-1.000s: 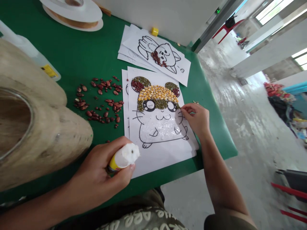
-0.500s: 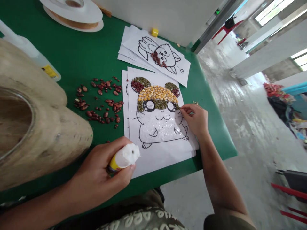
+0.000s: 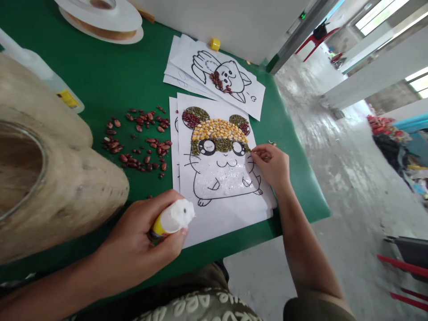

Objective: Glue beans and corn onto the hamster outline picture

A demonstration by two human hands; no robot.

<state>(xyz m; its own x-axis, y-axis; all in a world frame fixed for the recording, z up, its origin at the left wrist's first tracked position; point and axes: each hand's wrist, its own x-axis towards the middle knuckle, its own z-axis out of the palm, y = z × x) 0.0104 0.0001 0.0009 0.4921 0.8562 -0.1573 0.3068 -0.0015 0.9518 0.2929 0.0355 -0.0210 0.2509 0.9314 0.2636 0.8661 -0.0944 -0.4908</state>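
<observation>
A glue stick (image 3: pixel 174 218) with a yellow band and a worn white tip is held in my left hand (image 3: pixel 143 240), fingers wrapped round it. My right hand (image 3: pixel 274 165) pinches at the right edge of the hamster drawing (image 3: pixel 220 187), just beside its eye; whatever sits between the fingertips is too small to make out. Yellow corn kernels (image 3: pixel 219 130) cover the hamster's forehead. Green mung beans (image 3: pixel 223 145) fill a band between the eyes and parts of the ears, which also hold small red beans (image 3: pixel 191 119). The lower face and body look shiny and wet.
Loose speckled red beans (image 3: pixel 147 156) lie left of the drawing. Beyond it is a dog drawing (image 3: pixel 230 80) partly covered with beans, near a yellow cap (image 3: pixel 215 44). A large tan container (image 3: pixel 67 178), a clear bottle (image 3: pixel 50 80) and a ribbon spool (image 3: pixel 103 22) stand on the green table (image 3: pixel 100 84).
Almost nothing differs. The whole view has shifted very slightly; both hands keep their places, the left round the glue stick and the right at the hamster's eye edge.
</observation>
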